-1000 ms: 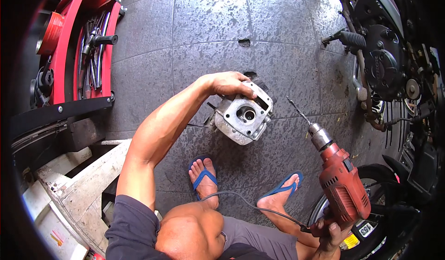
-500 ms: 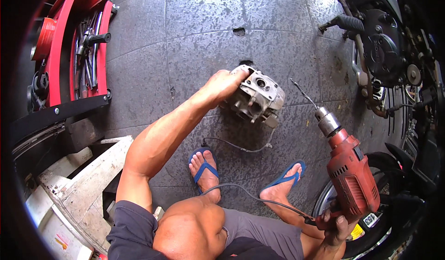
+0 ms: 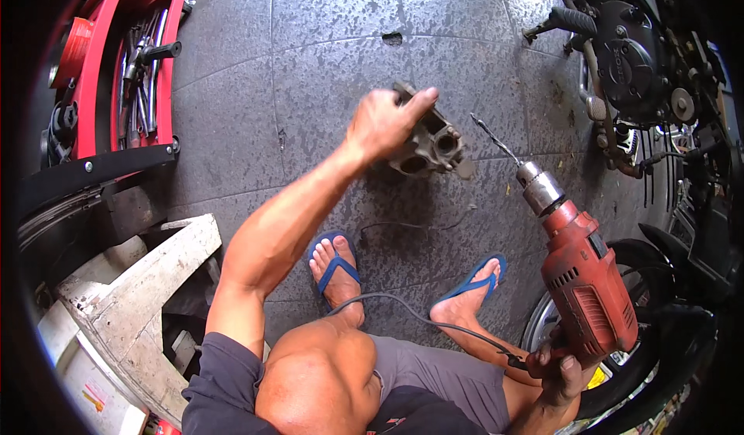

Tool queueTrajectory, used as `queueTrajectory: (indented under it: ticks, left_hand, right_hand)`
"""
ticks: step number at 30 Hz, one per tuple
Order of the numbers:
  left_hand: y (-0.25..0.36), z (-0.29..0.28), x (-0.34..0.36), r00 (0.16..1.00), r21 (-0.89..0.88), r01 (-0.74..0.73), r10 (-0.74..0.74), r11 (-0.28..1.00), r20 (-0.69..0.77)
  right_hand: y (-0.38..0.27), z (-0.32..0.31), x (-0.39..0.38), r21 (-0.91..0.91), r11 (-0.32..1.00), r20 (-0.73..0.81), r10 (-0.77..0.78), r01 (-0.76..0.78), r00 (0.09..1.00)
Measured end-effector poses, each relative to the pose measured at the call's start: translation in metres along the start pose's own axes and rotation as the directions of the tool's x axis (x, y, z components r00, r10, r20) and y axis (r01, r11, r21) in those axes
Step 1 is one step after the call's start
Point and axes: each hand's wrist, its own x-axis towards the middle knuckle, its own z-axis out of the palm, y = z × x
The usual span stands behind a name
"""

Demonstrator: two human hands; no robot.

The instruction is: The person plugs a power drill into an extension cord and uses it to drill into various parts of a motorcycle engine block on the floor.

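My left hand [image 3: 381,127] is closed around the edge of a grey metal engine cylinder head [image 3: 428,152], holding it up over the floor. Round openings in the casting show on its lower right side, and its upper left part is hidden under my fingers. At the lower right, my right hand [image 3: 559,377] grips the handle of a red electric drill [image 3: 583,281]. The drill's metal chuck [image 3: 540,188] holds a twist drill bit [image 3: 496,139], which points up and left. The bit's tip is a short way right of the cylinder head, apart from it.
A red tool trolley [image 3: 94,94] with metal tools stands at the left, above a dirty white stand [image 3: 143,280]. A motorcycle engine [image 3: 628,55] and a wheel [image 3: 542,322] fill the right side. The drill's cord [image 3: 403,305] crosses above my sandalled feet on the tiled floor [image 3: 333,39].
My left hand has turned the cylinder head over, so a different face with round openings shows. The drill has shifted slightly up and left, still in my right hand.
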Motion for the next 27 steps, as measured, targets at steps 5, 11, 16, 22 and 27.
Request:
queueTrajectory:
  ticks: [5,11,16,22,27]
  left_hand:
    - [0.007,-0.032,0.036,0.977,0.247,-0.06,0.006,0.967,0.215]
    - [-0.021,-0.029,0.035,0.994,0.165,-0.081,0.068,0.983,0.082]
    - [-0.007,-0.028,0.03,0.998,0.196,-0.067,0.061,0.978,0.033]
    - [-0.017,-0.023,0.034,0.99,0.112,-0.143,0.141,0.983,0.024]
    - [-0.016,-0.021,0.034,0.984,0.146,-0.177,0.172,0.973,0.046]
  right_hand:
    - [-0.005,-0.001,-0.001,0.037,0.999,0.002,0.021,-0.021,1.0]
    - [-0.006,0.004,-0.004,-0.055,0.998,0.018,0.017,-0.016,1.0]
    - [-0.005,0.0,-0.007,-0.136,0.985,0.051,0.115,-0.107,0.992]
    - [-0.003,-0.004,-0.016,-0.166,0.985,0.024,-0.041,0.044,0.999]
    - [-0.006,0.007,-0.02,-0.212,0.975,-0.006,-0.064,0.061,0.998]
